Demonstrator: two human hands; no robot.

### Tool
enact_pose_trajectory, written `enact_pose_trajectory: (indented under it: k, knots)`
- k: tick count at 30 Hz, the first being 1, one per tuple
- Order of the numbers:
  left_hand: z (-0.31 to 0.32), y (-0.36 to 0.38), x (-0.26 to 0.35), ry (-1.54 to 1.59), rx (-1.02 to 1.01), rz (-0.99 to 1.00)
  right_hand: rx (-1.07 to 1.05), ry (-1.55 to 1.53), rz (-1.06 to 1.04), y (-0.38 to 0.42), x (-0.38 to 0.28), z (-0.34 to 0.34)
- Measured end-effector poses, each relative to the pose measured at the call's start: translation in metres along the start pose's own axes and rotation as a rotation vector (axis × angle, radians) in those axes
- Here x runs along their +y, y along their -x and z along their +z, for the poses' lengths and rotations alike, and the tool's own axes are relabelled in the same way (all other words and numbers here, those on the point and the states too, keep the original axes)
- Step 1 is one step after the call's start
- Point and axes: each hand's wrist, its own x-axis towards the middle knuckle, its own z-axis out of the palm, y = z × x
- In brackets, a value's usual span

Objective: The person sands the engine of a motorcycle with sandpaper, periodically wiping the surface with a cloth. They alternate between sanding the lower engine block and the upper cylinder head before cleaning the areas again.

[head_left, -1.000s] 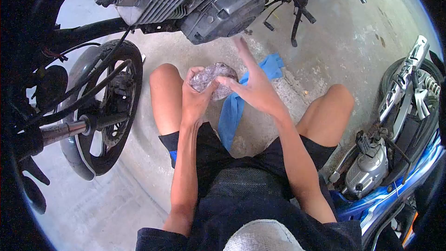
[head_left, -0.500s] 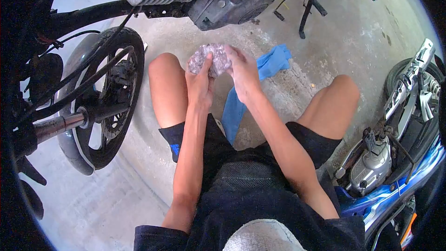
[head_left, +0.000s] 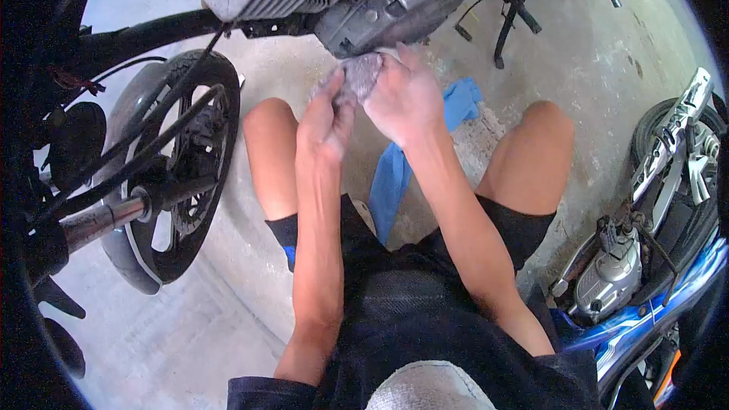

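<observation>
A mottled grey-purple wad (head_left: 361, 76), rag-like and crumpled, is held between both my hands just below the engine cover (head_left: 395, 7). My left hand (head_left: 325, 123) grips its left side, thumb on top. At the right side, my right hand (head_left: 406, 102) is closed on the same wad, its knuckles raised and one finger lifted away. My palms and fingers partly hide the wad. Beneath my right forearm a long blue cloth (head_left: 391, 186) lies on the concrete floor between my legs.
A motorcycle front wheel (head_left: 216, 144) and a fork tube (head_left: 106, 220) stand at the left. Overhead, the engine and frame fill the top edge. A second motorcycle with blue bodywork (head_left: 653, 288) is at the right. A stand leg (head_left: 501, 42) reaches down at upper right.
Both hands have moved slightly up toward the engine cover with the wad. My right hand has turned and closed further over it, so less of the wad shows.
</observation>
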Motion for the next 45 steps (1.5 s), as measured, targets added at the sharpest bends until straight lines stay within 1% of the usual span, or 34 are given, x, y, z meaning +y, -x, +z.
enact_pose_trajectory:
  k: [1, 2, 3, 5, 6, 8, 9, 11, 12, 14, 15, 17, 18, 20, 21, 23, 24, 26, 27, 29, 30, 31, 33, 34, 35, 37, 38, 41, 42, 43, 45]
  knots:
    - [-0.005, 0.002, 0.001, -0.018, 0.031, -0.051, -0.124, -0.051, 0.026, 0.001, 0.004, -0.012]
    - [-0.005, -0.008, 0.002, 0.204, 0.069, -0.099, 0.025, -0.015, -0.008, 0.002, 0.007, -0.002]
    - [-0.007, -0.015, 0.007, 0.200, 0.055, -0.086, 0.006, -0.013, -0.008, -0.008, 0.004, -0.009]
    - [-0.019, -0.018, 0.011, 0.276, -0.026, -0.243, -0.623, -0.086, 0.144, -0.015, 0.002, -0.037]
    - [-0.013, -0.008, 0.009, 0.273, -0.014, -0.254, -0.610, -0.093, 0.137, 0.000, 0.008, -0.018]
    - [0.010, 0.001, 0.009, 0.338, 0.097, -0.143, 0.211, 0.270, -0.045, 0.016, 0.012, 0.026]
    - [0.015, 0.002, 0.007, 0.339, 0.090, -0.136, 0.202, 0.274, -0.044, 0.014, 0.010, 0.030]
    - [0.022, 0.003, 0.003, 0.282, 0.114, -0.110, 0.195, 0.343, 0.037, 0.012, 0.005, 0.035]
    - [0.022, 0.004, 0.001, 0.280, 0.111, -0.111, 0.194, 0.342, 0.033, 0.012, 0.003, 0.035]
    - [0.018, 0.009, -0.003, 0.224, 0.063, -0.051, 0.287, 0.427, 0.056, 0.013, 0.004, 0.028]
    - [0.019, 0.009, -0.004, 0.224, 0.061, -0.050, 0.285, 0.428, 0.055, 0.008, 0.005, 0.023]
    - [0.024, 0.013, -0.006, 0.191, 0.097, 0.040, 0.229, 0.310, 0.090, 0.000, 0.008, 0.019]
    - [0.028, 0.015, -0.004, 0.189, 0.101, 0.039, 0.232, 0.306, 0.092, 0.000, 0.007, 0.020]
    - [0.036, 0.021, 0.004, 0.259, 0.148, -0.002, 0.153, 0.280, 0.117, 0.000, 0.004, 0.028]
    - [0.036, 0.025, 0.003, 0.259, 0.155, -0.003, 0.158, 0.277, 0.121, 0.004, 0.007, 0.032]
    - [0.039, 0.026, 0.004, 0.322, 0.079, -0.012, 0.245, 0.317, -0.012, 0.008, 0.011, 0.042]
    - [0.037, 0.018, 0.003, 0.325, 0.076, -0.015, 0.245, 0.321, -0.015, 0.003, 0.009, 0.037]
    - [0.029, 0.007, 0.003, 0.350, 0.097, -0.078, 0.214, 0.351, 0.083, -0.003, 0.004, 0.031]
    - [0.027, 0.011, -0.001, 0.359, 0.085, -0.082, 0.211, 0.365, 0.076, 0.000, 0.004, 0.032]
    - [0.028, 0.016, 0.001, 0.064, 0.030, 0.017, 0.199, 0.280, 0.054, 0.007, 0.009, 0.039]
    - [0.035, 0.001, 0.008, 0.066, -0.003, 0.032, 0.199, 0.247, 0.008, 0.018, 0.008, 0.051]
    - [0.033, -0.004, 0.010, -0.205, -0.052, 0.126, 0.199, 0.247, -0.002, 0.005, 0.001, 0.048]
    - [0.012, 0.019, 0.004, -0.749, -0.096, 0.256, 0.079, 0.306, 0.063, 0.003, 0.001, 0.033]
    - [0.018, 0.018, 0.005, -0.884, -0.138, 0.313, 0.135, 0.315, 0.100, 0.003, 0.001, 0.037]
    - [0.028, 0.019, 0.007, -1.015, -0.173, 0.378, 0.110, 0.326, 0.084, 0.005, 0.001, 0.042]
    - [0.065, 0.030, 0.012, 0.296, 0.224, -0.057, 0.178, 0.225, 0.047, 0.010, 0.006, 0.042]
    - [0.055, 0.021, 0.010, 0.266, 0.184, -0.090, 0.143, 0.273, 0.029, 0.002, 0.008, 0.029]
    - [0.027, 0.028, 0.005, 0.265, 0.174, -0.135, 0.126, 0.308, 0.069, 0.004, 0.006, 0.030]
    - [0.030, 0.018, 0.009, 0.275, 0.124, -0.135, 0.099, 0.328, 0.022, 0.012, 0.008, 0.031]
    - [0.033, 0.008, 0.012, 0.285, 0.077, -0.136, 0.078, 0.341, 0.019, 0.004, 0.002, 0.035]
    - [0.027, 0.011, 0.011, 0.291, 0.040, -0.164, 0.076, 0.326, 0.062, 0.006, 0.003, 0.028]
